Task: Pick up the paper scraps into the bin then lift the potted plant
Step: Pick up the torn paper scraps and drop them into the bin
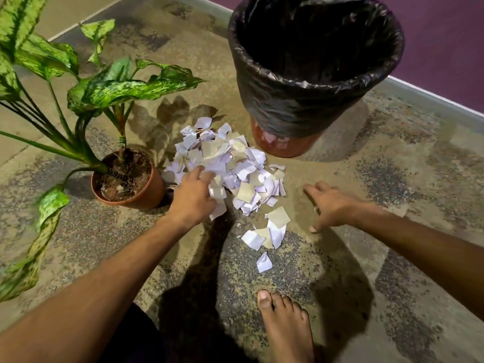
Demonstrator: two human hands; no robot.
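A heap of white and tan paper scraps (230, 166) lies on the floor between the potted plant and the bin. My left hand (193, 197) rests on the heap's left edge, fingers reaching into the scraps. My right hand (327, 205) hovers open just right of the heap, fingers spread and pointing down, holding nothing. A few loose scraps (267, 234) trail toward me. The potted plant (131, 179), in a terracotta pot with mottled green leaves, stands left of the heap. The bin (314, 82), lined with a black bag, stands behind the heap on the right.
My bare foot (285, 328) is planted on the speckled floor in front of the scraps. Long leaves (34, 231) droop over the floor at the left. A purple wall with a pale skirting (432, 98) runs behind the bin.
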